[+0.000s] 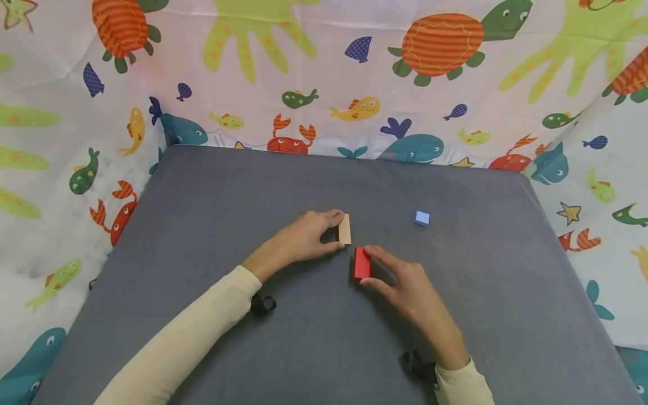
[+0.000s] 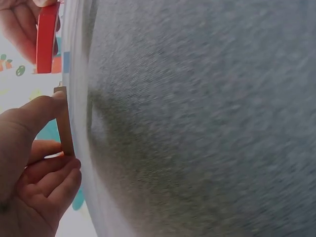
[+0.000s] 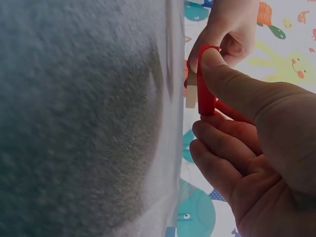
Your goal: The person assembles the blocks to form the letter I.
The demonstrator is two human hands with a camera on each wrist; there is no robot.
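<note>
In the head view my left hand [image 1: 311, 236] pinches a light wooden block [image 1: 345, 229] by its two ends, between thumb and fingers. My right hand [image 1: 405, 281] holds a red block [image 1: 361, 263] the same way, a little nearer to me and to the right. A small gap separates the two blocks. The left wrist view shows the thumb on one end of the wooden block [image 2: 64, 121], with the red block [image 2: 47, 39] beyond it. In the right wrist view the red block [image 3: 207, 81] sits between thumb and fingers and partly covers the wooden block [image 3: 191, 94].
A small blue block [image 1: 422, 218] lies on the grey cloth-covered table [image 1: 212, 197], farther back and to the right of both hands. Behind and at the sides hangs a white curtain [image 1: 334, 79] printed with sea animals. Black straps show at both wrists.
</note>
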